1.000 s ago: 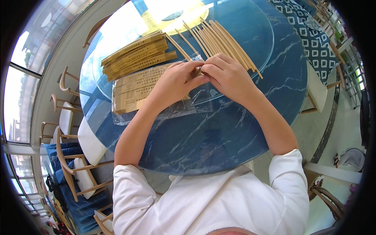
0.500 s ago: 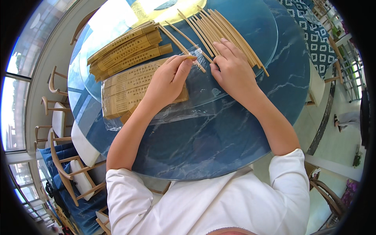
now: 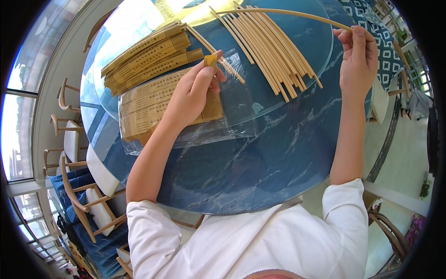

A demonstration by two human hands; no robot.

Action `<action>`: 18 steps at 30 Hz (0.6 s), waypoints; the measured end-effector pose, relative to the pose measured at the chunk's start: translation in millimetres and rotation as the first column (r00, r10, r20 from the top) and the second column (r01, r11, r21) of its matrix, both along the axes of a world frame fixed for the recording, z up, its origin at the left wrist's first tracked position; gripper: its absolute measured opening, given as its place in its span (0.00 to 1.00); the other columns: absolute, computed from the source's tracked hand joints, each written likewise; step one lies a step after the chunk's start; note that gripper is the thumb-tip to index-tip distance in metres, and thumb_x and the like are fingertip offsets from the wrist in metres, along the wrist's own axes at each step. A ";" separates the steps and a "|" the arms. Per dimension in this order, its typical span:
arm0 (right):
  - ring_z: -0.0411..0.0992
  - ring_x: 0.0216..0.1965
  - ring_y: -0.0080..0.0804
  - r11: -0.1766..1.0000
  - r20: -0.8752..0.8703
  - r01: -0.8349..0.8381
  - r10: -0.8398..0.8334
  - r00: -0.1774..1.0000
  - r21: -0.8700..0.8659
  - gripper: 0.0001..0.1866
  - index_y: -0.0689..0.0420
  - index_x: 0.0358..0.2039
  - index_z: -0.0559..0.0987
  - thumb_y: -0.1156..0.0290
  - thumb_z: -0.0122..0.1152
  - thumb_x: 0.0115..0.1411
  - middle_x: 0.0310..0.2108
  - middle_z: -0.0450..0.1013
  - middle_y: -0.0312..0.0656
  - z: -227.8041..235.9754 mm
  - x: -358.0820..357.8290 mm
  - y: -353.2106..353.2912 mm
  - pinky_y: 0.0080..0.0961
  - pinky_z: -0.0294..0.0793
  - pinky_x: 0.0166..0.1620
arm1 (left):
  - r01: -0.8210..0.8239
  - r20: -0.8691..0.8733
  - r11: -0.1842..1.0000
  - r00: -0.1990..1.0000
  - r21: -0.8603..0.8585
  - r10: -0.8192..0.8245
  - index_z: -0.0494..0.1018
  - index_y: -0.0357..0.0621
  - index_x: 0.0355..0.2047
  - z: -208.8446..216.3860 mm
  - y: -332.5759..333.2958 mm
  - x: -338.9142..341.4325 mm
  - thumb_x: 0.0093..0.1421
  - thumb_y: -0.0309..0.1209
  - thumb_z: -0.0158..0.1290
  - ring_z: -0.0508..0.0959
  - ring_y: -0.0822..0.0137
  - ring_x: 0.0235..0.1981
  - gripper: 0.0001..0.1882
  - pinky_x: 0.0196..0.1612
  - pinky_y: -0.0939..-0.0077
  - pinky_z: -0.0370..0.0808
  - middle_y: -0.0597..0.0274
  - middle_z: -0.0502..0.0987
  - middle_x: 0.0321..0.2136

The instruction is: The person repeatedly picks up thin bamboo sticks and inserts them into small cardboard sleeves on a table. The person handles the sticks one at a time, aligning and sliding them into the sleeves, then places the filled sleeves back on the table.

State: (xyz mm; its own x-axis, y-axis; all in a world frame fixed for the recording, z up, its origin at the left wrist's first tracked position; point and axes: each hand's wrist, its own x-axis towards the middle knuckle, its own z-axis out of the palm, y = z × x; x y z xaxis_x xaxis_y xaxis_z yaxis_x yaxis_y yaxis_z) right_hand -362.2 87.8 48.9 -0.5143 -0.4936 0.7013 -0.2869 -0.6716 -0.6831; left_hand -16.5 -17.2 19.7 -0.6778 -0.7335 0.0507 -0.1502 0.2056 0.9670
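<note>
My left hand is closed on a small yellow-brown paper chopstick sleeve, whose end shows above the thumb. It is over a clear plastic bag holding a stack of printed sleeves. Farther right, my right hand pinches one end of a light wooden chopstick, held raised across the far side of the table. A row of loose chopsticks lies below it. Two more chopsticks lie just beyond my left hand.
Loose printed sleeves are piled at the far left, on the glass turntable of a round blue marbled table. Wooden chairs stand to the left. A patterned cloth hangs at the far right.
My right hand has moved from the chopstick row up and right, lifting a chopstick. My left hand has shifted slightly left and turned, showing more of the sleeve.
</note>
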 end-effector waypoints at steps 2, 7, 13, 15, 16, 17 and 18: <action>0.82 0.39 0.32 0.999 0.078 -0.025 0.026 0.997 -0.021 0.12 0.61 0.47 0.79 0.65 0.60 0.76 0.36 0.81 0.42 -1.7 -11.9 6.2 0.32 0.82 0.56 | -0.007 -0.003 1.000 1.000 -0.008 0.007 0.67 0.37 0.71 -1.3 0.1 -1.0 0.78 0.38 0.38 0.75 0.74 0.38 0.28 0.47 0.77 0.72 0.67 0.78 0.41; 0.78 0.30 0.32 0.995 0.211 -0.102 0.102 0.972 -0.012 0.17 0.61 0.36 0.79 0.59 0.57 0.78 0.29 0.78 0.42 -2.4 -10.4 5.1 0.35 0.83 0.49 | -0.001 0.019 1.000 1.000 -0.016 0.001 0.68 0.38 0.71 -3.2 -0.1 -0.8 0.77 0.35 0.40 0.77 0.75 0.39 0.26 0.47 0.77 0.74 0.67 0.80 0.42; 0.77 0.36 0.27 0.992 0.212 -0.124 0.120 0.970 0.007 0.11 0.61 0.42 0.81 0.66 0.57 0.77 0.33 0.79 0.40 -10.9 -18.7 9.5 0.33 0.79 0.55 | 0.012 0.042 0.997 0.999 -0.080 -0.008 0.70 0.41 0.69 -1.9 1.5 -2.1 0.78 0.33 0.44 0.79 0.77 0.39 0.23 0.44 0.80 0.76 0.68 0.84 0.45; 0.77 0.36 0.27 0.993 0.223 -0.115 0.113 0.968 -0.001 0.11 0.61 0.42 0.81 0.66 0.58 0.77 0.33 0.79 0.40 -11.3 -18.0 9.6 0.32 0.79 0.55 | 0.011 0.077 0.990 0.997 -0.138 -0.001 0.71 0.42 0.69 -0.2 4.3 -3.4 0.78 0.33 0.47 0.80 0.77 0.39 0.22 0.43 0.80 0.77 0.68 0.84 0.46; 0.77 0.36 0.26 0.994 0.228 -0.111 0.109 0.968 -0.004 0.11 0.61 0.42 0.81 0.66 0.58 0.77 0.34 0.79 0.40 -11.6 -17.9 9.7 0.32 0.79 0.55 | 0.012 0.094 0.986 0.996 -0.167 0.004 0.71 0.42 0.69 0.3 5.6 -3.8 0.78 0.32 0.48 0.81 0.77 0.40 0.22 0.43 0.81 0.77 0.68 0.85 0.47; 0.77 0.36 0.26 0.993 0.234 -0.117 0.116 0.965 -0.009 0.11 0.61 0.42 0.81 0.66 0.58 0.77 0.34 0.79 0.40 -11.1 -19.1 10.2 0.32 0.79 0.55 | 0.004 0.097 0.985 0.995 -0.173 0.013 0.71 0.42 0.69 0.1 6.2 -4.2 0.78 0.32 0.49 0.81 0.77 0.40 0.22 0.43 0.81 0.77 0.68 0.85 0.47; 0.77 0.36 0.26 0.992 0.239 -0.122 0.122 0.963 -0.014 0.11 0.61 0.42 0.81 0.66 0.58 0.77 0.34 0.80 0.41 -10.8 -21.3 10.5 0.32 0.79 0.55 | -0.004 0.100 0.984 0.995 -0.179 0.023 0.72 0.42 0.68 -0.2 6.7 -4.6 0.77 0.32 0.50 0.81 0.78 0.41 0.22 0.43 0.81 0.77 0.68 0.85 0.47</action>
